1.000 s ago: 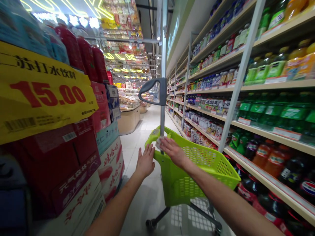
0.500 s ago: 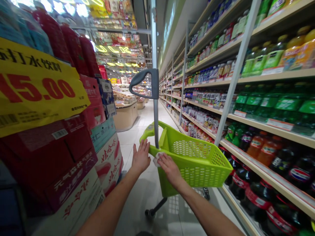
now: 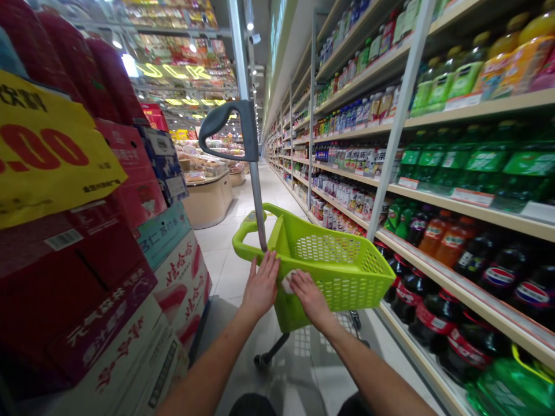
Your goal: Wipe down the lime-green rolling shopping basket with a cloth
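Observation:
A lime-green shopping cart [image 3: 342, 289] with a perforated basket stands right in front of me on the floor. From its left end rises a metal pole with a grey loop handle [image 3: 250, 133]. My left hand [image 3: 262, 283] lies on the near side of the cart, just below the foot of the pole, its fingers stretched out and holding nothing. To the right of it, my right hand [image 3: 309, 293] presses a crumpled white tissue [image 3: 288, 281] against the cart's side wall. Part of the tissue is hidden under the fingers.
Drink shelves [image 3: 459, 202] run along the right side, with large cola bottles [image 3: 442, 315] at the bottom. Stacked drink cartons [image 3: 176, 277] and a yellow price sign [image 3: 52, 150] stand close on the left. A rounded display counter [image 3: 208, 199] lies farther down the aisle.
My left hand has shifted right along the cart's side, away from its left end. My right hand stays on the cart with the tissue. The view has turned slightly right.

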`<state>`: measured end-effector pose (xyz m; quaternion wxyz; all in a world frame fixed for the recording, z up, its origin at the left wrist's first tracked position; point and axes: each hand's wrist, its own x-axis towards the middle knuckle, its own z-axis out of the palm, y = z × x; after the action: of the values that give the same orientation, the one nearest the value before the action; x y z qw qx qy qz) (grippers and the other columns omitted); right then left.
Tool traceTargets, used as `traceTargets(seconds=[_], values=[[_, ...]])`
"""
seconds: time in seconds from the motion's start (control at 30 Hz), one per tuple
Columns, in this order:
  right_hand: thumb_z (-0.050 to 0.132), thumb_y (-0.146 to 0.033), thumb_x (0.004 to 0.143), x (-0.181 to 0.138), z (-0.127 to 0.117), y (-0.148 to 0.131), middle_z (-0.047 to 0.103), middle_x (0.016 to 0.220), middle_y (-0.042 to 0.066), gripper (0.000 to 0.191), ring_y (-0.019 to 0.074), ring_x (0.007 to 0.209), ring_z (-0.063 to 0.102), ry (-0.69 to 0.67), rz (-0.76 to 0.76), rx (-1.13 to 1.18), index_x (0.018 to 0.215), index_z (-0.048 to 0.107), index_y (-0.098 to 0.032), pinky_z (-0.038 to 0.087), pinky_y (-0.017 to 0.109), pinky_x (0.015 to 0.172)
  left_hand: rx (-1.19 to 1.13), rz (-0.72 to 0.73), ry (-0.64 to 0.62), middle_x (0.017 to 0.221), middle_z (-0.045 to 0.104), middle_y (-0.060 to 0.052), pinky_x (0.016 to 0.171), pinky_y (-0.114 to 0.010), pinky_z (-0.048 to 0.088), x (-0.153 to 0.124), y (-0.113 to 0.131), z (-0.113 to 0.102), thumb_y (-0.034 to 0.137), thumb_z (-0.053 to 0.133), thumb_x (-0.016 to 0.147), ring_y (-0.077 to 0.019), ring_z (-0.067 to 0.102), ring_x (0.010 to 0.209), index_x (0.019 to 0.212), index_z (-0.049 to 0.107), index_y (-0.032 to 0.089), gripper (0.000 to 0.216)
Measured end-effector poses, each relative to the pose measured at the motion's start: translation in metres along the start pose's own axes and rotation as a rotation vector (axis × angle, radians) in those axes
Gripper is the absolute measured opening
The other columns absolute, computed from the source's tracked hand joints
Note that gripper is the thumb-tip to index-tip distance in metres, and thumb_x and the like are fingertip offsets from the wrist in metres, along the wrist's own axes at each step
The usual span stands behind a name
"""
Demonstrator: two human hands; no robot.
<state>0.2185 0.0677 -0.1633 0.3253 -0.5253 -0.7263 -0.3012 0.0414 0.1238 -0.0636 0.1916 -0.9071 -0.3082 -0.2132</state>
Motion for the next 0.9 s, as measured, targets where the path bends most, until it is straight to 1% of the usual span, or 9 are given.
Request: traceTargets(seconds=[0.1, 0.17, 0.27, 0.33, 0.4, 0.47, 0.57, 0.77, 0.9], values=[[0.033, -0.006, 0.086, -0.045, -0.002, 0.011, 0.057, 0.119, 0.007, 0.037, 0.0173, 0.125, 0.035, -0.055, 0.025, -0.022, 0.112, 0.056, -0.02, 0.039, 0.041, 0.098, -0.003, 0.051, -0.047, 0.144, 0.022, -0.008, 0.109, -0.046, 0.011, -0.005, 0.01, 0.013, 0.02, 0.039, 0.075, -0.0219, 0.012, 0.134, 0.135, 0.028, 0.011, 0.061], [0.032, -0.005, 0.085, -0.045, -0.012, 0.018, 0.052, 0.125, 0.007, 0.041, 0.0175, 0.127, 0.031, -0.047, 0.081, -0.016, 0.118, 0.052, -0.02, 0.038, 0.042, 0.099, -0.007, 0.064, -0.064, 0.144, 0.021, -0.008, 0.109, -0.046, 0.011, -0.005, 0.016, 0.019, 0.019, 0.04, 0.075, -0.0221, 0.012, 0.134, 0.134, 0.028, 0.011, 0.062], [0.031, -0.002, 0.083, -0.017, -0.026, 0.028, 0.042, 0.133, 0.009, 0.048, 0.0196, 0.131, 0.021, 0.022, 0.176, -0.01, 0.126, 0.044, -0.018, 0.033, 0.045, 0.101, -0.023, 0.069, -0.089, 0.144, 0.021, -0.008, 0.109, -0.046, 0.011, 0.0, 0.026, 0.023, 0.019, 0.04, 0.074, -0.0219, 0.013, 0.134, 0.134, 0.028, 0.011, 0.062], [0.031, 0.0, 0.081, -0.009, -0.026, 0.033, 0.041, 0.134, 0.01, 0.05, 0.0195, 0.132, 0.019, 0.049, 0.193, -0.006, 0.127, 0.044, -0.016, 0.03, 0.046, 0.102, -0.031, 0.093, -0.111, 0.145, 0.021, -0.007, 0.109, -0.047, 0.012, 0.004, 0.036, 0.023, 0.019, 0.039, 0.075, -0.0214, 0.013, 0.134, 0.135, 0.027, 0.011, 0.061], [0.033, 0.0, 0.081, -0.021, -0.017, 0.033, 0.047, 0.13, 0.01, 0.049, 0.019, 0.131, 0.022, 0.025, 0.174, -0.009, 0.125, 0.046, -0.017, 0.031, 0.047, 0.102, -0.035, 0.126, -0.134, 0.145, 0.019, -0.007, 0.108, -0.047, 0.014, 0.007, 0.045, 0.023, 0.02, 0.038, 0.076, -0.021, 0.012, 0.134, 0.135, 0.026, 0.012, 0.06], [0.035, 0.0, 0.081, -0.048, -0.008, 0.029, 0.053, 0.124, 0.01, 0.046, 0.0187, 0.128, 0.029, -0.039, 0.157, -0.02, 0.121, 0.049, -0.017, 0.034, 0.046, 0.1, -0.035, 0.154, -0.158, 0.145, 0.019, -0.007, 0.108, -0.047, 0.015, 0.007, 0.053, 0.024, 0.02, 0.037, 0.077, -0.0209, 0.012, 0.134, 0.135, 0.026, 0.012, 0.06], [0.036, -0.001, 0.08, -0.076, -0.009, 0.028, 0.054, 0.123, 0.01, 0.044, 0.0181, 0.127, 0.032, -0.106, 0.179, -0.027, 0.118, 0.052, -0.017, 0.037, 0.043, 0.098, -0.039, 0.174, -0.187, 0.145, 0.02, -0.008, 0.107, -0.047, 0.016, 0.006, 0.059, 0.025, 0.02, 0.037, 0.077, -0.0208, 0.013, 0.134, 0.134, 0.027, 0.011, 0.059], [0.031, 0.0, 0.08, -0.06, -0.038, 0.059, 0.044, 0.132, 0.009, 0.051, 0.018, 0.131, 0.021, 0.008, 0.284, -0.043, 0.125, 0.046, -0.018, 0.031, 0.045, 0.101, -0.052, 0.215, -0.179, 0.145, 0.02, -0.007, 0.108, -0.047, 0.013, 0.017, 0.077, 0.035, 0.019, 0.036, 0.078, -0.0201, 0.011, 0.134, 0.135, 0.025, 0.013, 0.058], [0.031, 0.001, 0.078, -0.098, -0.036, 0.071, 0.054, 0.123, 0.009, 0.05, 0.0174, 0.127, 0.031, -0.047, 0.295, -0.106, 0.12, 0.051, -0.02, 0.037, 0.042, 0.097, -0.077, 0.241, -0.178, 0.145, 0.018, -0.008, 0.108, -0.049, 0.012, 0.025, 0.094, 0.042, 0.02, 0.037, 0.077, -0.0206, 0.009, 0.135, 0.134, 0.026, 0.013, 0.059]])
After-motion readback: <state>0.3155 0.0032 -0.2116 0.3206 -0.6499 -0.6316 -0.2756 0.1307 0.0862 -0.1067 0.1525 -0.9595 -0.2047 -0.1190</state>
